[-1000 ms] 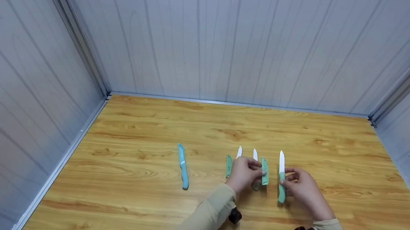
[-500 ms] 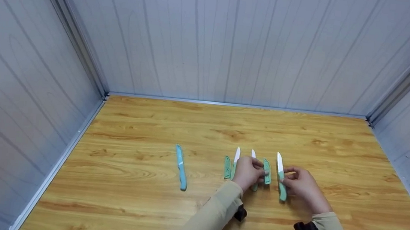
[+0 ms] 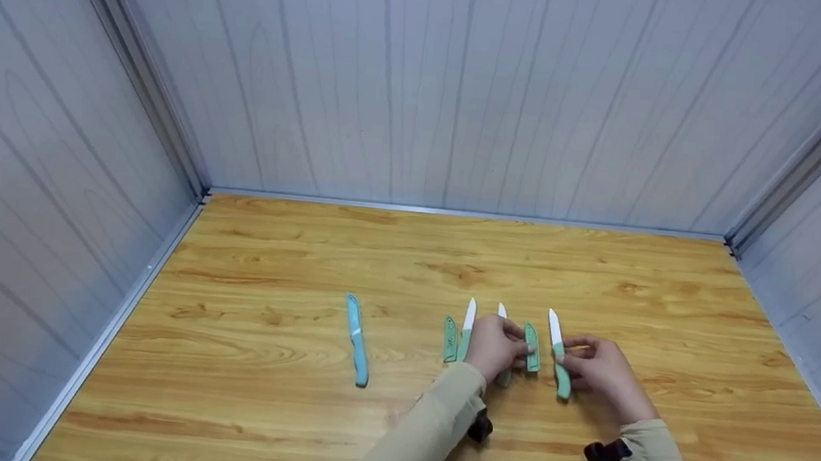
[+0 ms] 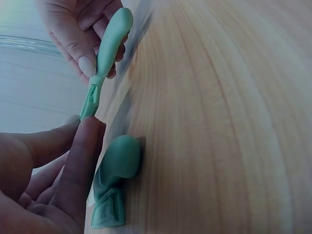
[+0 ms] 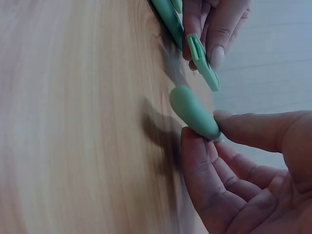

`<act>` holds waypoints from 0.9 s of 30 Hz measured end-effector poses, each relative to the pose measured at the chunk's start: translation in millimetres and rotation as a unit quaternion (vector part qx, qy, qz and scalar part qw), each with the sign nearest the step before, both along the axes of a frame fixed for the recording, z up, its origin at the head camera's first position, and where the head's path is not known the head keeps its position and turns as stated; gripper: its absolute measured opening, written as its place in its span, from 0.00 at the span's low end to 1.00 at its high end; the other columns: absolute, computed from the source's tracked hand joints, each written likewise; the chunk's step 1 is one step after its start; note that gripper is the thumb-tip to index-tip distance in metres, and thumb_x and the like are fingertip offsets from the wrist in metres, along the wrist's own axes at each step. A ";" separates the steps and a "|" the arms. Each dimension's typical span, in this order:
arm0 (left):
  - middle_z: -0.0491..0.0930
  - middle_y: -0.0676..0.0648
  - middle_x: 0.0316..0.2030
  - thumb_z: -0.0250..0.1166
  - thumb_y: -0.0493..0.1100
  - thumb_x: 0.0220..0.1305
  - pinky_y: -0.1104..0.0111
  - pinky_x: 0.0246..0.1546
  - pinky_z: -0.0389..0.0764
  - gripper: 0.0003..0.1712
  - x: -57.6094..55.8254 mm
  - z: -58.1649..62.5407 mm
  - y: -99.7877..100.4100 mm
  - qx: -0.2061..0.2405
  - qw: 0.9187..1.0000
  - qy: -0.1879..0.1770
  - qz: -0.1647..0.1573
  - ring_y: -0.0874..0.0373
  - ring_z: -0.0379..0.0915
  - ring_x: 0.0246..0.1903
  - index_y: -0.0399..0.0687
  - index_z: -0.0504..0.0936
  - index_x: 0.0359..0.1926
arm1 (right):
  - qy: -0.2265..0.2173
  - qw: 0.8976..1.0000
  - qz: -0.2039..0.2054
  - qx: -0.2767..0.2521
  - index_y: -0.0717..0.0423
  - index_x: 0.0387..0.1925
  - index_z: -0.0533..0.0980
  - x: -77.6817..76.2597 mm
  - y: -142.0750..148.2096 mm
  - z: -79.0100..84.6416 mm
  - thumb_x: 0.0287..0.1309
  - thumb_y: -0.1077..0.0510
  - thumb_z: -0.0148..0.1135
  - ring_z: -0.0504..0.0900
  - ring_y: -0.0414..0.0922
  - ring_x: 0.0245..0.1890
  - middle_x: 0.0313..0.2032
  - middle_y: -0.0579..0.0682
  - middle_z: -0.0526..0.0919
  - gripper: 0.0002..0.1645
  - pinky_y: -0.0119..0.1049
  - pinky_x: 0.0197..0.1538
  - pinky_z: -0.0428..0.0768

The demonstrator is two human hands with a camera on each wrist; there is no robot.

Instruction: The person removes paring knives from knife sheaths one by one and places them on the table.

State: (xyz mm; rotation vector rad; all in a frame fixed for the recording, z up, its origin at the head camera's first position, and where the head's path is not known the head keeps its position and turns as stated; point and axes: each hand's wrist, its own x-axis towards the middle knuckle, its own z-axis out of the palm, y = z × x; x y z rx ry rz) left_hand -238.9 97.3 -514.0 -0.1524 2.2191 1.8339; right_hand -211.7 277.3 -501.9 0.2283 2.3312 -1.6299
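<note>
My left hand pinches a green blade sheath between thumb and fingers, its slot showing in the right wrist view. Opposite it, my right hand pinches a paring knife by its green handle, with the white blade bare and pointing away from me. A narrow gap separates knife and sheath in the head view. Under and beside my left hand, two more bare white-bladed knives lie on the table: one knife shows partly, the other knife is mostly hidden. A second green sheath lies left of them.
A blue knife in its blue sheath lies apart on the left of the wood-grain table. Pale panel walls stand at the back and both sides. Each wrist carries a small black camera.
The knife in my right hand has tilted, its tip swinging left. My left hand and its sheath have shifted slightly right, narrowing the gap. The whole head view has drifted slightly.
</note>
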 end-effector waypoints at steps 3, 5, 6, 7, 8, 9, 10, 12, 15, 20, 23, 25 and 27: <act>0.80 0.50 0.21 0.73 0.29 0.49 0.68 0.22 0.82 0.08 -1.0 0.4 1.1 0.001 1.000 -0.002 0.001 0.57 0.80 0.20 0.40 0.83 0.31 | 0.001 1.000 0.000 -0.010 0.74 0.54 0.69 -1.0 -0.6 -0.6 0.60 0.66 0.62 0.83 0.46 0.34 0.38 0.60 0.81 0.23 0.41 0.34 0.83; 0.80 0.50 0.21 0.73 0.29 0.49 0.68 0.23 0.82 0.08 -1.9 0.7 1.6 0.004 1.000 -0.004 0.002 0.56 0.81 0.20 0.40 0.83 0.31 | 0.002 1.000 0.000 -0.019 0.75 0.54 0.68 -1.4 -1.0 -1.5 0.59 0.66 0.62 0.83 0.46 0.34 0.39 0.60 0.81 0.23 0.41 0.35 0.83; 0.80 0.50 0.21 0.73 0.29 0.49 0.67 0.23 0.82 0.08 -2.3 1.1 1.9 0.005 1.000 -0.003 0.003 0.55 0.81 0.21 0.39 0.83 0.31 | 0.002 1.000 -0.002 -0.023 0.75 0.54 0.69 -1.7 -1.2 -2.1 0.59 0.66 0.62 0.83 0.46 0.35 0.39 0.61 0.81 0.23 0.41 0.35 0.83; 0.80 0.50 0.21 0.73 0.29 0.49 0.67 0.23 0.82 0.08 -2.7 1.6 2.0 0.006 1.000 -0.003 0.003 0.55 0.81 0.21 0.39 0.83 0.31 | 0.003 1.000 -0.002 -0.025 0.75 0.53 0.69 -1.9 -1.4 -2.5 0.59 0.66 0.62 0.83 0.47 0.35 0.39 0.61 0.81 0.23 0.41 0.35 0.83; 0.80 0.50 0.22 0.73 0.29 0.49 0.67 0.23 0.82 0.08 -3.0 2.1 2.2 0.007 1.000 -0.004 0.002 0.54 0.81 0.22 0.39 0.84 0.31 | 0.005 1.000 0.000 -0.027 0.76 0.54 0.68 -2.1 -1.3 -3.2 0.59 0.66 0.62 0.83 0.47 0.35 0.40 0.61 0.81 0.23 0.41 0.35 0.83; 0.80 0.50 0.22 0.73 0.29 0.49 0.67 0.23 0.82 0.08 -3.2 2.6 2.6 0.006 1.000 -0.005 0.002 0.54 0.81 0.22 0.39 0.84 0.31 | 0.006 1.000 -0.002 -0.028 0.76 0.53 0.68 -2.3 -1.3 -3.8 0.59 0.67 0.62 0.83 0.47 0.35 0.40 0.62 0.81 0.23 0.41 0.35 0.83; 0.80 0.50 0.22 0.72 0.28 0.49 0.67 0.23 0.82 0.08 -3.5 3.1 2.8 0.006 1.000 -0.005 0.003 0.55 0.81 0.22 0.39 0.83 0.31 | 0.006 1.000 -0.002 -0.028 0.76 0.53 0.68 -2.6 -1.1 -4.5 0.59 0.67 0.61 0.83 0.47 0.35 0.40 0.62 0.80 0.23 0.41 0.35 0.83; 0.79 0.50 0.23 0.72 0.28 0.49 0.68 0.23 0.82 0.08 -4.1 3.6 3.1 0.002 1.000 -0.006 0.004 0.56 0.81 0.21 0.39 0.83 0.31 | 0.007 1.000 -0.003 -0.026 0.76 0.53 0.69 -3.2 -1.0 -5.7 0.59 0.67 0.61 0.83 0.47 0.35 0.41 0.62 0.80 0.23 0.41 0.35 0.83; 0.79 0.49 0.23 0.73 0.28 0.48 0.69 0.22 0.81 0.08 -7.1 1.3 3.2 -0.001 1.000 -0.008 0.005 0.57 0.80 0.20 0.40 0.83 0.30 | 0.011 1.000 -0.004 -0.025 0.76 0.53 0.69 -3.6 -1.9 -6.8 0.59 0.67 0.61 0.83 0.47 0.34 0.41 0.60 0.81 0.23 0.41 0.35 0.83; 0.80 0.50 0.21 0.74 0.28 0.47 0.69 0.20 0.81 0.08 -9.4 -2.6 4.0 -0.005 1.000 0.006 -0.004 0.58 0.79 0.19 0.40 0.84 0.29 | 0.017 1.000 -0.002 -0.019 0.75 0.52 0.70 -4.1 -3.7 -6.3 0.58 0.66 0.63 0.83 0.46 0.32 0.37 0.58 0.82 0.23 0.40 0.33 0.83; 0.80 0.50 0.20 0.74 0.28 0.47 0.69 0.20 0.81 0.08 -9.5 -2.4 5.1 -0.006 1.000 0.005 -0.009 0.58 0.79 0.19 0.39 0.84 0.28 | 0.019 1.000 -0.001 -0.012 0.75 0.51 0.71 -4.0 -4.0 -5.7 0.58 0.66 0.63 0.83 0.46 0.32 0.37 0.59 0.82 0.22 0.40 0.33 0.83; 0.80 0.50 0.20 0.73 0.28 0.47 0.69 0.21 0.81 0.08 -10.1 -1.8 5.9 -0.006 1.000 0.000 -0.013 0.58 0.79 0.19 0.39 0.84 0.29 | 0.019 1.000 -0.002 -0.009 0.75 0.51 0.71 -3.8 -4.1 -5.4 0.58 0.66 0.63 0.83 0.46 0.33 0.38 0.59 0.82 0.22 0.41 0.33 0.83; 0.80 0.50 0.20 0.73 0.28 0.48 0.68 0.21 0.81 0.07 -10.9 -1.5 6.7 -0.011 1.000 -0.002 -0.017 0.58 0.79 0.20 0.39 0.85 0.29 | 0.018 1.000 -0.006 -0.009 0.75 0.51 0.71 -4.0 -4.1 -5.2 0.57 0.66 0.64 0.83 0.46 0.33 0.39 0.60 0.82 0.22 0.41 0.34 0.84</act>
